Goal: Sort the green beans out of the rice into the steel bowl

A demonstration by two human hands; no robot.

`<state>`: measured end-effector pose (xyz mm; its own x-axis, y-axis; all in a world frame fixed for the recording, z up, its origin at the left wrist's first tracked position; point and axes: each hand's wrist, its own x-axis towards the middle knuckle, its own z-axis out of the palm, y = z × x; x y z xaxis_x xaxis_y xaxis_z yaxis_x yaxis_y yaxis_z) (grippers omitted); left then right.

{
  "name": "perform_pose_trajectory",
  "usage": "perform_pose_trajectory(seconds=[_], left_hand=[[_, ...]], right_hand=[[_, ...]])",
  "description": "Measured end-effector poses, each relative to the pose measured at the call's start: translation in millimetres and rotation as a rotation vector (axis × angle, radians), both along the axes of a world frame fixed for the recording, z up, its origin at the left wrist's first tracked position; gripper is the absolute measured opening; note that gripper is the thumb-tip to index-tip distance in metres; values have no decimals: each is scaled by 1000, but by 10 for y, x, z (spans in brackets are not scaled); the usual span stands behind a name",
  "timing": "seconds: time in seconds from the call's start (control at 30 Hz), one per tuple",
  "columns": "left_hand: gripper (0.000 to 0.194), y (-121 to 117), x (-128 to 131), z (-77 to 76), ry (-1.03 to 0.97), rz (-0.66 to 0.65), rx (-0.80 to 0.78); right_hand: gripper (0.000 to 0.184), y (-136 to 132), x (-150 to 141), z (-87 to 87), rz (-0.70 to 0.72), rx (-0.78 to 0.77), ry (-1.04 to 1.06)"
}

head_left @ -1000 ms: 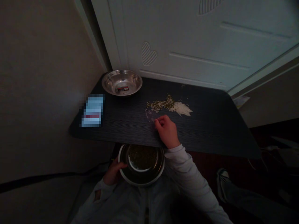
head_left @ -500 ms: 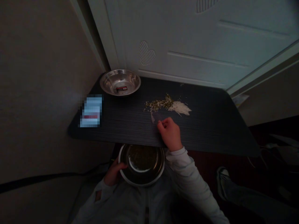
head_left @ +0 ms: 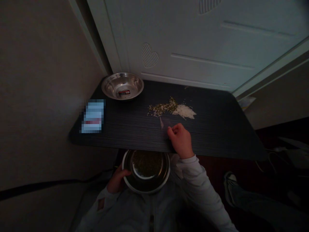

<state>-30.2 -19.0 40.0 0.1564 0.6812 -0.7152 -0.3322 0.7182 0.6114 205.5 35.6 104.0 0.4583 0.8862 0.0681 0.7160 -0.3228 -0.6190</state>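
The right hand [head_left: 181,141] pinches a thin clear sheet [head_left: 166,123] that points far and left. Just past it, the grain pile [head_left: 172,108] runs long, left to right.

The left hand [head_left: 116,180] grips the near bowl [head_left: 145,190], with little dark bits [head_left: 147,161] inside. Far left on the desk [head_left: 222,129], a shiny bowl [head_left: 123,86] shows 1 label [head_left: 124,92].

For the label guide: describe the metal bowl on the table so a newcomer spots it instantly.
Find the dark table against the white panel with embossed hearts. At the table's far left corner sits a metal bowl. A small sticker shows inside; the bowl of dark grains, in the left hand, is below the near edge.
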Motion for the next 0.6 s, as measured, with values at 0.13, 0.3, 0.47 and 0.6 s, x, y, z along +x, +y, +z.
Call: perform_pose_trajectory(seconds=[0.13,0.3,0.47,0.6], left_hand=[[59,-2,9,8,4,2,11],[60,3,17,19,-4,-10,-3],[61,0,28,17,-9,-22,-4],[61,-5,31,12,4,-27,3]], right_hand=[[21,-13,96,-5,4,14,10],[22,-12,249,-8,-17,4,2],[22,-17,423,-13,-40,1,7],[22,-20,574,-26,-59,12,7]])
